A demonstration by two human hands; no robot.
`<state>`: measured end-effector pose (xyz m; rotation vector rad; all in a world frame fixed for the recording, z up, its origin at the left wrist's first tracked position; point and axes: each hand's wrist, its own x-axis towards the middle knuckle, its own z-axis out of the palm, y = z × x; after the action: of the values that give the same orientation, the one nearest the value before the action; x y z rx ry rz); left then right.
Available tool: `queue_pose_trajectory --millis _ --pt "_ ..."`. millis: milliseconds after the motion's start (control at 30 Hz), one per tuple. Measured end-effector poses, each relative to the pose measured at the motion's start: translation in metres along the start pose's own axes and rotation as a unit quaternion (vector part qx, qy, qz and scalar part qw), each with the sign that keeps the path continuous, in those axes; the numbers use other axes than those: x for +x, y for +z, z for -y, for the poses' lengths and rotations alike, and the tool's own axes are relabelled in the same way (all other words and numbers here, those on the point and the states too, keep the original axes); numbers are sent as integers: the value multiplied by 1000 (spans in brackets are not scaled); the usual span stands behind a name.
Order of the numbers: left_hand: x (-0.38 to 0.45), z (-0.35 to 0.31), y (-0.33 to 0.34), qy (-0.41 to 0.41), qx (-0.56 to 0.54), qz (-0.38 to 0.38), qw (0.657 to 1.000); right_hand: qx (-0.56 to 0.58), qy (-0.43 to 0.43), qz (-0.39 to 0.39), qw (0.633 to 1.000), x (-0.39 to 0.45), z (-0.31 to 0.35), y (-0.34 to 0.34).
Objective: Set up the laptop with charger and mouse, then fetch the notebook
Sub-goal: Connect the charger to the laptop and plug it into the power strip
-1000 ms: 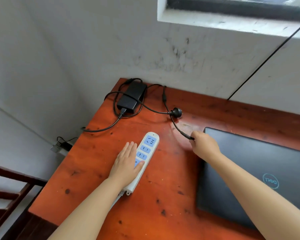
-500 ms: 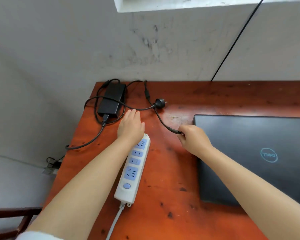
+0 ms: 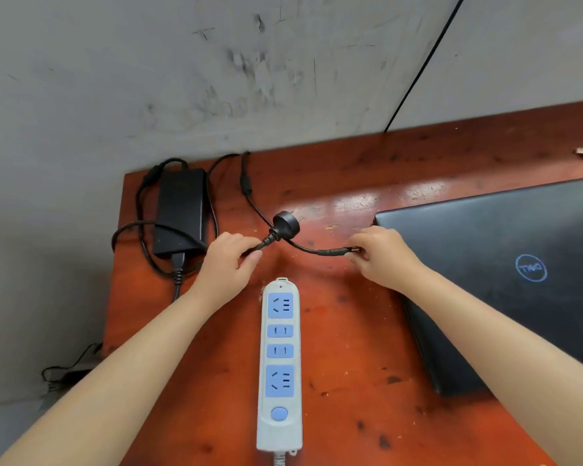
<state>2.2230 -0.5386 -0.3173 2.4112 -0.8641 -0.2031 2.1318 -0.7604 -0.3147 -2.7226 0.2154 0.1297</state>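
Left hand (image 3: 231,258) fingers pinch cord just behind wall plug (image 3: 285,220), beyond power strip (image 3: 279,364). Right hand (image 3: 381,255) grips charger tip (image 3: 334,252) beside closed laptop (image 3: 505,274). Risk: crossed cords snag, plug twists off socket.

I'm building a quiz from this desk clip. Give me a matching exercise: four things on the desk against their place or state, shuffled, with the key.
Things:
1. power strip
2. laptop
3. wall plug
4. charger brick

Places or states:
A. far left corner of the desk
B. between the two forearms, no plug in it
C. lid shut, at the right
D. just past the left hand, unplugged

Pairs: 1-B, 2-C, 3-D, 4-A
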Motion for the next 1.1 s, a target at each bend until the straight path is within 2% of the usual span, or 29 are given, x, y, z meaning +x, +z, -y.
queue_pose_trajectory --millis 100,267,367,467,567,633,733,800,900,933,1033,1100 --pt "2 -2 -9 3 -49 -50 998 -11 8 11 1000 2 2 3" --pt "-4 13 -10 63 30 61 996 21 73 -47 996 3 -6 -13" --pt "-4 15 -2 34 78 99 991 26 86 -78 993 1 -9 -28" --pt "9 -3 0 46 89 24 995 59 90 -76 991 -8 -7 -35" --pt "33 -34 13 171 114 -14 979 117 92 -73 986 -19 -5 -36" --pt "48 -54 30 214 122 18 969 162 103 -75 978 -24 -7 -34" --pt "60 -68 55 208 185 126 952 208 136 -85 965 -30 -16 -30" --pt "64 -69 60 195 183 143 953 219 162 -102 957 -36 -25 -29" --pt "69 -70 63 178 159 131 962 143 184 -131 964 -46 -43 -22" --pt "70 -69 61 166 167 132 963 98 185 -113 971 -47 -49 -18" --pt "70 -69 68 120 210 166 956 -35 209 2 977 -53 -62 -3" --pt "70 -70 71 115 245 167 948 -61 213 27 975 -55 -67 7"
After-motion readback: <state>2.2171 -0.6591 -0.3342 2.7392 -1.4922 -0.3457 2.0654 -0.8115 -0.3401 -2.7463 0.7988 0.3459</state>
